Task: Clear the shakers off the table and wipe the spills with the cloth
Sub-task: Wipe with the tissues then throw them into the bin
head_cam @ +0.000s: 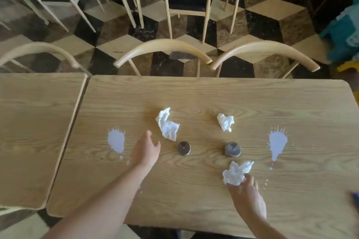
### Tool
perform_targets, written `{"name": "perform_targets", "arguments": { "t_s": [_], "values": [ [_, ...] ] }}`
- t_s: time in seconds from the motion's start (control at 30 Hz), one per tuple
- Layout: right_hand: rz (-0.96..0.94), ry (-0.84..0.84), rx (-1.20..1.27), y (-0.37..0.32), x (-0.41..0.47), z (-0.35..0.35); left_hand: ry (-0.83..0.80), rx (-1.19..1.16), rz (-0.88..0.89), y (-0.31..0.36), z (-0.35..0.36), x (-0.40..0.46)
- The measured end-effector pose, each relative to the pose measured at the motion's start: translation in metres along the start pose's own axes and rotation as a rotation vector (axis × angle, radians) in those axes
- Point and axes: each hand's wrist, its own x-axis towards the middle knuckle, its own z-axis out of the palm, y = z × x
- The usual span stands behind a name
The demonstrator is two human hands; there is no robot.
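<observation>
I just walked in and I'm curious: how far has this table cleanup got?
Barely begun. Nothing looks done: both shakers, left one and right one, stand on the table, and both white spills are unwiped. In hand: the right hand touches a crumpled tissue; the left hand reaches, open, beside the left shaker. Left: clear the shakers, wipe the spills. Two more tissues lie loose.

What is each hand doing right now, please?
Left hand: open, holding nothing, beside the left shaker.
Right hand: gripping a crumpled napkin.
</observation>
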Motion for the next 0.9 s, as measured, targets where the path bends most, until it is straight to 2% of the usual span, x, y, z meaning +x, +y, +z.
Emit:
{"name": "perform_targets", "arguments": {
  "t_s": [0.2, 0.3, 0.73, 0.83, 0.9],
  "values": [
    [-0.058, -0.034, 0.018, -0.007, 0.023, -0.013, -0.043, 0.187, 0.006, 0.031, 0.017, 0.044],
    [-0.055, -0.048, 0.011, -0.007, 0.036, -0.022, -0.087, 0.142, -0.023, 0.042, 0.027, 0.061],
    [-0.110, -0.094, -0.141, 0.008, 0.052, -0.037, -0.105, 0.380, 0.206, 0.020, 0.035, 0.045],
    [-0.111, -0.133, -0.201, 0.001, 0.046, -0.038, -0.072, 0.327, 0.216, 0.006, 0.033, 0.015],
    [-0.133, -0.168, -0.228, -0.005, 0.041, -0.037, -0.035, 0.194, 0.214, -0.003, 0.036, -0.012]
  ]
}}
